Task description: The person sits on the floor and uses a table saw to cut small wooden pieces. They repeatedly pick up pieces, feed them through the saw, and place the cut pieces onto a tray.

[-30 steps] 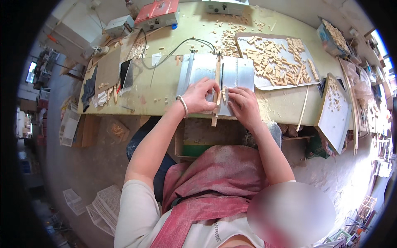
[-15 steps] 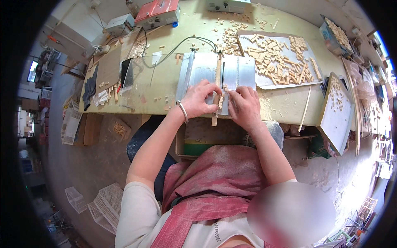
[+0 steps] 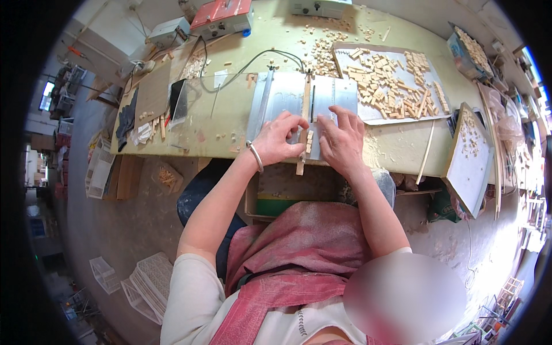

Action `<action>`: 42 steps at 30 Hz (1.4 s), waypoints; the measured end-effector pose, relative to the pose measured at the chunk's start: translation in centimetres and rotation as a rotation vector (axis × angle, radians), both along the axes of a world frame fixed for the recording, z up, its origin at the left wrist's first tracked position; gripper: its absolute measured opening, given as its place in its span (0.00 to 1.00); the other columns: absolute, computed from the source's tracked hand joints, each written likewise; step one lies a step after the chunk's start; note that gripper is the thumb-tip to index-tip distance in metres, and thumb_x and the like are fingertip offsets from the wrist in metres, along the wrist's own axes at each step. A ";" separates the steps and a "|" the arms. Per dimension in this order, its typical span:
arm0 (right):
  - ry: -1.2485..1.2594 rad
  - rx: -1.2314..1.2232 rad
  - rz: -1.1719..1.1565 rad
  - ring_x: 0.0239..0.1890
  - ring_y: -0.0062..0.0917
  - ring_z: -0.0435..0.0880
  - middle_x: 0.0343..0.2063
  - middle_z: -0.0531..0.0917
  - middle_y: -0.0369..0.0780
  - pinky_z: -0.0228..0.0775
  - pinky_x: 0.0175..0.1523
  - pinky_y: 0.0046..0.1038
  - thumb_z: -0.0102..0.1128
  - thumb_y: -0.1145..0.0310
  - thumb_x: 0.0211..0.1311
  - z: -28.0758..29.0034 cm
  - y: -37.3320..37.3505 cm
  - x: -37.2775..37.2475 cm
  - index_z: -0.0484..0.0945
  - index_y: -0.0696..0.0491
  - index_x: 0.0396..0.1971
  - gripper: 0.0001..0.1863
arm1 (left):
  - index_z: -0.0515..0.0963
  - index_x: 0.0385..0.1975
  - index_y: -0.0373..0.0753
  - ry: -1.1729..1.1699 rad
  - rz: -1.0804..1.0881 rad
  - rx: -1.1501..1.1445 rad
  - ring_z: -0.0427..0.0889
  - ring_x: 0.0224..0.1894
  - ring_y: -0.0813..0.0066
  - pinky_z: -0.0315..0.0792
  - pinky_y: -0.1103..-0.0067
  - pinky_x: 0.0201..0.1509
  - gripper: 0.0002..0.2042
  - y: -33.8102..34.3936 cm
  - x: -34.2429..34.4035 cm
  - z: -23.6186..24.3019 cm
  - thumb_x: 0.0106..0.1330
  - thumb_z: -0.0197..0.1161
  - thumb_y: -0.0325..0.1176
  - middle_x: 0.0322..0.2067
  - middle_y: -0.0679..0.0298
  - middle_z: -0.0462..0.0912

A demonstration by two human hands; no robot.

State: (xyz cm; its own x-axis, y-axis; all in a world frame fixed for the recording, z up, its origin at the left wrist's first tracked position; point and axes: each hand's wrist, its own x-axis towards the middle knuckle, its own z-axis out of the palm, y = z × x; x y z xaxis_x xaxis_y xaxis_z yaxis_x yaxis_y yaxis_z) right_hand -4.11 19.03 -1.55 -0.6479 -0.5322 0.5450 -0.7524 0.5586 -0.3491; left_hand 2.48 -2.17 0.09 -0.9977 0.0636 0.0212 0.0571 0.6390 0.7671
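A flat metal machine table (image 3: 282,92) with a dark narrow slot stands at the front edge of the bench. Along it runs a long wooden strip (image 3: 305,103), whose near end sticks out past the edge. My left hand (image 3: 279,138) is closed on the near part of this strip, thumb on one side and fingers curled over. Small wooden blocks (image 3: 309,141) lie in a short row beside the strip, between my hands. My right hand (image 3: 344,140) hovers over the metal to the right of the slot, fingers apart, with nothing visible in it.
A shallow tray (image 3: 397,121) of many wooden blocks lies right of the machine. Wood offcuts (image 3: 325,52) are scattered behind. A clear sheet (image 3: 201,115) covers the bench at left. A black cable (image 3: 253,56) loops behind. A tilted board (image 3: 468,161) leans at the right.
My right hand has lifted its fingers and spread them, shifting slightly away from the slot. The small blocks beside the strip show more plainly. My left hand stays in place.
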 end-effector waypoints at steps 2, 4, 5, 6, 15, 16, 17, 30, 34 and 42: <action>-0.033 0.031 0.026 0.63 0.39 0.72 0.58 0.78 0.42 0.59 0.67 0.43 0.66 0.70 0.55 -0.1 0.1 0.2 0.88 0.48 0.47 0.17 | 0.83 0.49 0.45 -0.008 0.019 0.023 0.83 0.39 0.61 0.80 0.68 0.48 0.20 0.1 0.0 0.1 0.55 0.71 0.39 0.38 0.59 0.78; -0.033 0.038 0.070 0.63 0.39 0.73 0.57 0.78 0.41 0.60 0.67 0.43 0.66 0.71 0.54 0.1 0.6 0.5 0.88 0.46 0.45 0.17 | 0.84 0.49 0.44 -0.008 0.002 0.028 0.82 0.39 0.62 0.79 0.70 0.47 0.18 0.3 0.1 0.1 0.58 0.70 0.36 0.38 0.59 0.78; -0.032 0.041 0.092 0.62 0.39 0.73 0.57 0.79 0.40 0.60 0.66 0.43 0.66 0.71 0.53 0.3 0.9 0.7 0.89 0.45 0.44 0.17 | 0.85 0.49 0.43 -0.003 -0.023 0.018 0.81 0.39 0.64 0.78 0.72 0.47 0.16 0.3 0.2 0.2 0.60 0.68 0.33 0.38 0.60 0.78; -0.043 0.039 0.121 0.62 0.39 0.73 0.56 0.79 0.40 0.61 0.66 0.43 0.66 0.72 0.52 0.4 1.1 0.9 0.89 0.45 0.43 0.16 | 0.85 0.48 0.42 0.004 -0.049 0.009 0.79 0.39 0.65 0.77 0.74 0.47 0.15 0.3 0.3 0.2 0.62 0.67 0.31 0.38 0.60 0.77; -0.276 -0.161 0.025 0.60 0.37 0.78 0.51 0.83 0.44 0.63 0.69 0.41 0.63 0.79 0.55 1.4 9.6 0.0 0.87 0.52 0.44 0.16 | 0.89 0.37 0.47 0.062 -0.207 -0.177 0.74 0.59 0.61 0.59 0.63 0.70 0.08 1.6 3.6 2.8 0.60 0.68 0.34 0.54 0.63 0.78; -0.327 -0.280 -0.101 0.59 0.40 0.78 0.51 0.83 0.45 0.65 0.69 0.40 0.63 0.78 0.58 1.2 11.7 -1.2 0.87 0.54 0.45 0.15 | 0.88 0.38 0.46 0.107 -0.169 -0.147 0.74 0.60 0.60 0.60 0.64 0.70 0.08 1.8 4.2 3.0 0.60 0.68 0.34 0.54 0.62 0.78; -0.210 -0.219 -0.285 0.59 0.41 0.78 0.51 0.83 0.48 0.67 0.67 0.39 0.64 0.77 0.60 -0.3 15.1 -2.6 0.85 0.58 0.47 0.15 | 0.88 0.40 0.45 0.156 -0.139 -0.110 0.75 0.60 0.60 0.61 0.65 0.70 0.09 2.1 4.6 2.9 0.59 0.68 0.33 0.54 0.61 0.78; -0.532 0.138 -0.799 0.48 0.50 0.84 0.42 0.84 0.54 0.75 0.56 0.44 0.60 0.70 0.65 -10.5 29.8 -4.8 0.81 0.62 0.48 0.16 | 0.78 0.59 0.33 0.193 0.485 -0.180 0.83 0.39 0.69 0.77 0.75 0.49 0.20 -3.2 19.5 1.0 0.65 0.62 0.18 0.39 0.59 0.83; -0.473 -0.037 -0.821 0.46 0.46 0.85 0.38 0.85 0.52 0.75 0.55 0.41 0.56 0.76 0.64 -10.0 32.6 -3.1 0.82 0.63 0.43 0.11 | 0.80 0.58 0.37 0.181 0.599 -0.345 0.83 0.40 0.62 0.74 0.67 0.51 0.21 -5.1 23.1 -0.5 0.63 0.63 0.19 0.37 0.59 0.84; -0.401 -0.044 -0.792 0.43 0.39 0.84 0.38 0.85 0.48 0.74 0.53 0.36 0.54 0.77 0.71 -2.3 30.9 3.6 0.82 0.61 0.45 0.09 | 0.79 0.59 0.37 0.169 0.852 -0.330 0.82 0.42 0.65 0.75 0.68 0.56 0.21 -9.3 28.0 -5.5 0.65 0.62 0.22 0.39 0.62 0.84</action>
